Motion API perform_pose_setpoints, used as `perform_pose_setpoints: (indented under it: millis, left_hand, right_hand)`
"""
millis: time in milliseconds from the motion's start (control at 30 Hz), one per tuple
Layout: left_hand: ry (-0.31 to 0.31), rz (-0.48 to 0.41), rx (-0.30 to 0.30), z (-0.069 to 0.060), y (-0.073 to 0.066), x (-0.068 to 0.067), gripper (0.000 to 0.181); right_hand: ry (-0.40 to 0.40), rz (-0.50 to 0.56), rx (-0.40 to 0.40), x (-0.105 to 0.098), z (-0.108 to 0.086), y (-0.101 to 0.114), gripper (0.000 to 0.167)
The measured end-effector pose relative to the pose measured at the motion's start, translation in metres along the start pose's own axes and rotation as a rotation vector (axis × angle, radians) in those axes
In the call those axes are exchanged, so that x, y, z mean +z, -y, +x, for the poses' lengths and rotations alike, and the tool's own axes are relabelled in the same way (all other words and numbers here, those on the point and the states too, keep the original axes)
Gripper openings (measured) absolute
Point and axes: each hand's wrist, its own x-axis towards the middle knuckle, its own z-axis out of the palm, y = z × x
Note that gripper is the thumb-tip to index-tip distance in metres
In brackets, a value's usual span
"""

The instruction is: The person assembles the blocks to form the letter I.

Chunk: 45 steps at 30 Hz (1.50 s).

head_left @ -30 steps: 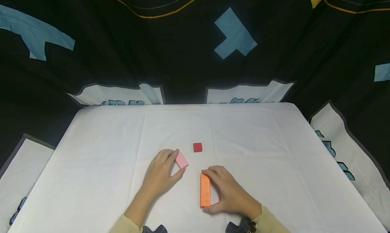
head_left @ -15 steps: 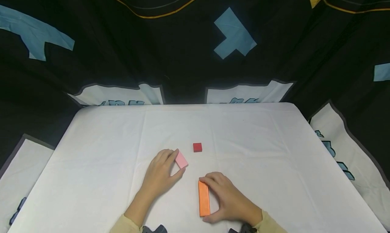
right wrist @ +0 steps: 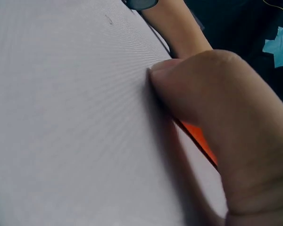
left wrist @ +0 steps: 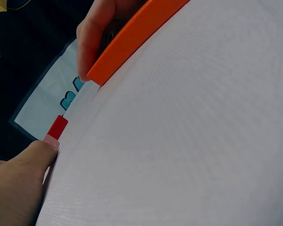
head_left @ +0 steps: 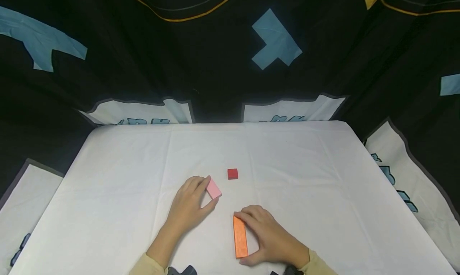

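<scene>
In the head view the left hand (head_left: pixel 189 205) pinches a small pink block (head_left: pixel 213 188) between thumb and fingers on the white table. The right hand (head_left: pixel 270 237) grips a long orange block (head_left: pixel 240 237) by its two ends, thumb at the near end and fingers at the far end. A red block (head_left: pixel 232 174) lies beyond both hands, touched by neither. The left wrist view shows the orange block (left wrist: pixel 137 40) along the cloth and the pink block (left wrist: pixel 52 140) at the left thumb. In the right wrist view the thumb hides most of the orange block (right wrist: pixel 198 139).
White cloth covers the table (head_left: pixel 287 155). Behind it hangs a black curtain (head_left: pixel 215 67) with blue and yellow shapes. Dark wrist devices show at the near edge, one (head_left: pixel 183 270) beside the left sleeve.
The right hand has moved the orange block toward the near edge and slightly left, and the block is now a little tilted. The left hand, pink block and red block have stayed in place.
</scene>
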Motion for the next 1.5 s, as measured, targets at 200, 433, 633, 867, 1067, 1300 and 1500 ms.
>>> perform_pose_setpoints:
  millis: [200, 433, 633, 867, 1067, 1300, 1500]
  left_hand:
    - [0.003, 0.002, -0.005, 0.000, 0.001, 0.000, 0.065]
    - [0.031, 0.003, -0.024, 0.000, -0.001, -0.001, 0.066]
    - [0.038, -0.007, -0.041, 0.001, 0.000, -0.001, 0.066]
    - [0.074, -0.058, -0.080, 0.001, 0.000, -0.003, 0.069]
    - [0.074, -0.083, -0.104, 0.002, 0.000, -0.004, 0.068]
    - [0.043, -0.096, -0.086, 0.002, 0.002, -0.004, 0.066]
    - [0.025, -0.098, -0.075, 0.002, 0.004, -0.002, 0.066]
  right_hand:
    - [0.008, -0.014, 0.007, 0.000, -0.002, -0.002, 0.101]
    - [-0.036, 0.018, -0.013, 0.001, -0.008, -0.003, 0.100]
    - [-0.106, 0.005, -0.095, 0.000, -0.014, -0.003, 0.093]
    - [-0.099, -0.022, -0.099, 0.000, -0.014, 0.000, 0.083]
    - [-0.098, -0.027, -0.087, 0.001, -0.015, 0.002, 0.080]
    - [-0.103, -0.019, -0.078, 0.002, -0.016, 0.002, 0.080]
    - [-0.108, -0.023, -0.067, 0.003, -0.017, 0.002, 0.081]
